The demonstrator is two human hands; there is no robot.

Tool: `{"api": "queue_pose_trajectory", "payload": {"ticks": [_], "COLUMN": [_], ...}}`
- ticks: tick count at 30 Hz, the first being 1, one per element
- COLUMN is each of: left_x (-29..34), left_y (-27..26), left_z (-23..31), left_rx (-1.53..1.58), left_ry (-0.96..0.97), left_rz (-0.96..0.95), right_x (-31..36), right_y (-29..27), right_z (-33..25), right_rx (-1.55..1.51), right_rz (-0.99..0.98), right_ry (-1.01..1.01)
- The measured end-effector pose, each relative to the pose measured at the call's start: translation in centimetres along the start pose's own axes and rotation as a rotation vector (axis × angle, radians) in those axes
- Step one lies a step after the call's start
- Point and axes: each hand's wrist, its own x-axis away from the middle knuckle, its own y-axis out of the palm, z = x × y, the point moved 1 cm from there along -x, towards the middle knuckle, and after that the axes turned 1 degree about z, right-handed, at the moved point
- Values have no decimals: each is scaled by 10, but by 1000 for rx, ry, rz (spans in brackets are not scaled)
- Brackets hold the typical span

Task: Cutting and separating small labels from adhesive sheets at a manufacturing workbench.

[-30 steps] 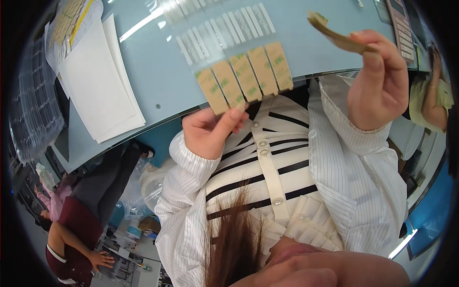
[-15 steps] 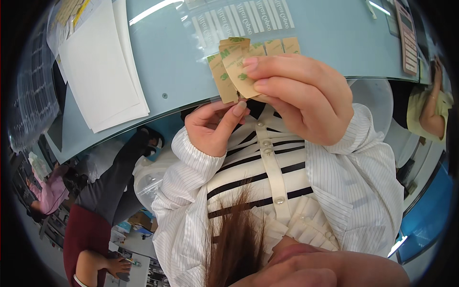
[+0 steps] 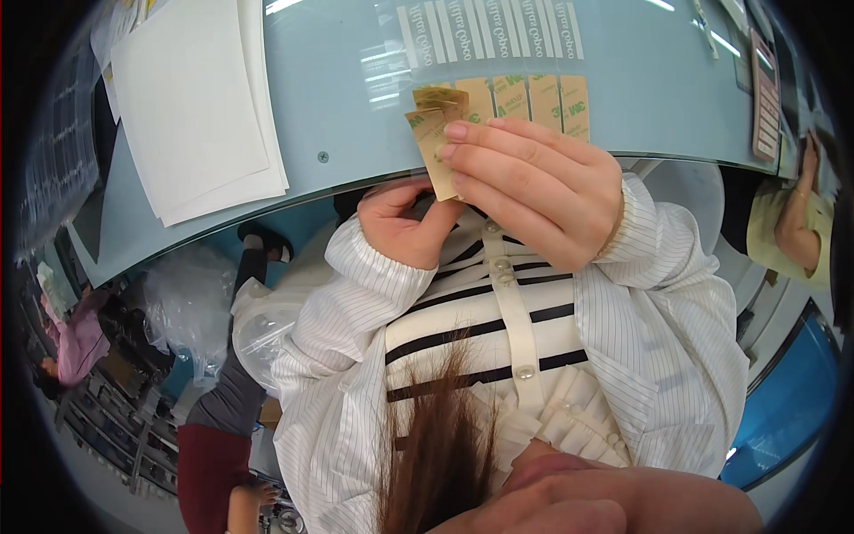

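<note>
A tan paper-backed adhesive strip [image 3: 429,141] with green print is tilted at the table's front edge. My right hand [image 3: 543,182] grips it, fingertips on its face and the thumb hidden behind. More dark-edged tan pieces [image 3: 442,96] show just above its top. My left hand [image 3: 398,224] is closed at the strip's lower end, its fingertips hidden behind the strip, so what it holds cannot be made out. Beyond my right fingers, a row of similar tan strips [image 3: 511,93] lies on the table, partly covered by them.
A clear sheet with white lettered labels [image 3: 489,31] lies farther back on the blue table [image 3: 342,107]. White paper sheets [image 3: 191,98] are at the left, a pink calculator [image 3: 763,93] at the far right. Clear plastic bags [image 3: 191,298] hang below left. Other people stand on both sides.
My right hand has tipped the strip and drawn it slightly down and left. My left fingertips have gone behind it. The view has shifted, and a person at lower left has moved.
</note>
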Motion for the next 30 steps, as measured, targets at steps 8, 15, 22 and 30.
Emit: {"api": "queue_pose_trajectory", "payload": {"ticks": [8, 15, 22, 30], "left_x": [-4, -3, -2, -4], "left_y": [4, 4, 3, 3], "left_z": [6, 5, 7, 8], "left_rx": [86, 75, 188, 94], "left_ry": [-84, -69, -127, -39], "left_rz": [-5, 9, -17, 16], "right_x": [-3, -4, -17, 2], "right_y": [0, 0, -15, -26], "right_z": [-2, -5, 10, 8], "right_rx": [46, 161, -140, -100], "right_rz": [-21, -32, 7, 41], "right_ry": [-22, -110, 329, 258]}}
